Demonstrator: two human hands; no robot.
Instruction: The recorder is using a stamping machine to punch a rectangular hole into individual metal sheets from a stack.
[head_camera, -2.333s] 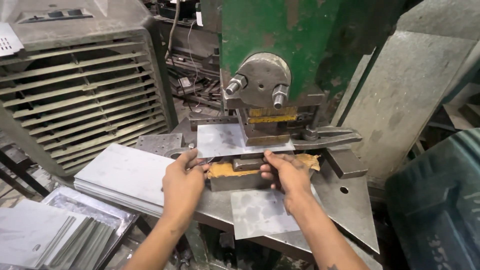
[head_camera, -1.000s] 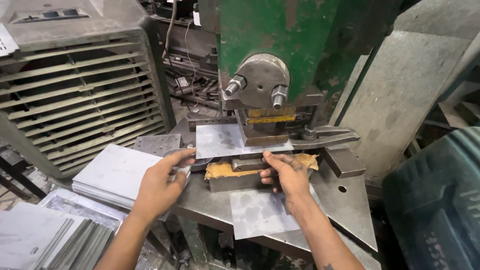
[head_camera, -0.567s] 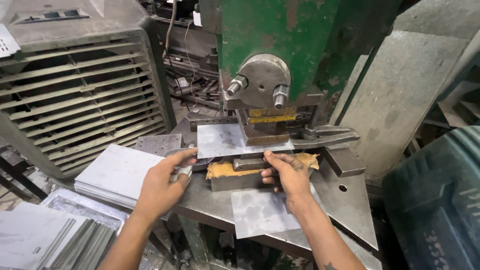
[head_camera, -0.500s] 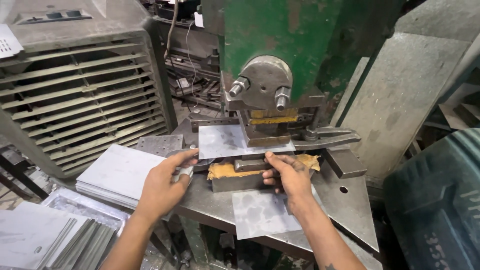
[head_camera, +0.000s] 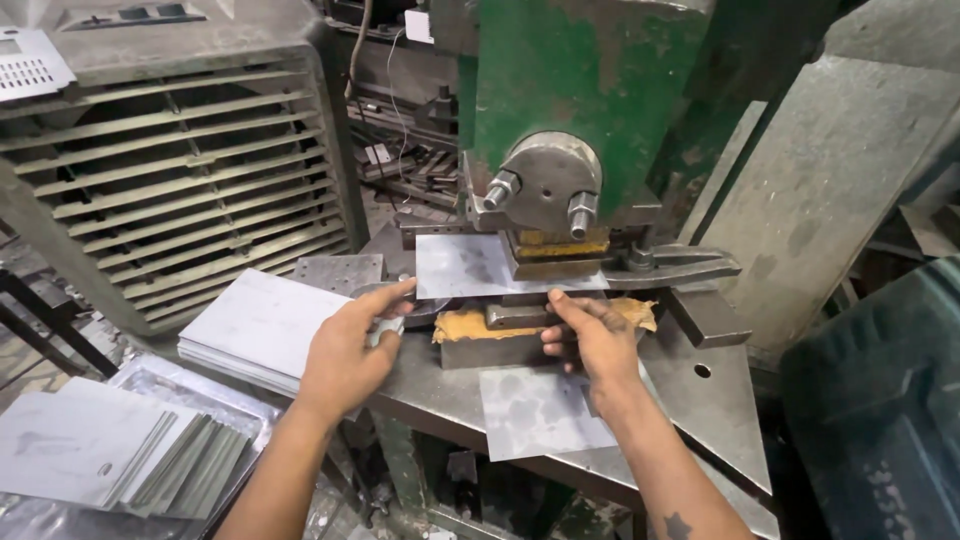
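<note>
A thin grey metal sheet (head_camera: 470, 268) is held flat in the green press (head_camera: 590, 100), between the two hands and just beyond their fingertips, its far right portion tucked under the yellow-marked punch block (head_camera: 550, 252). The sheet's left edge is pinched by the left hand (head_camera: 350, 345), thumb and forefinger closed on it while the other fingers are curled loosely beneath. The sheet's near edge is met by the right hand (head_camera: 595, 340); its fingers are bent and pressed against the front of the lower die block (head_camera: 500, 345), though whether the sheet is actually gripped there cannot be told. The die block is set directly between the hands, with a patch of brown paper (head_camera: 470, 320) laid on top. A second flat sheet (head_camera: 540, 410) is seen on the steel press table (head_camera: 720, 420), under the right wrist. A stack of blank sheets (head_camera: 260, 325) is piled just left of the left hand, and beyond it a louvred metal housing (head_camera: 170, 170) is seen. Cut strips (head_camera: 180, 465) are gathered in a tray beside the left forearm.
</note>
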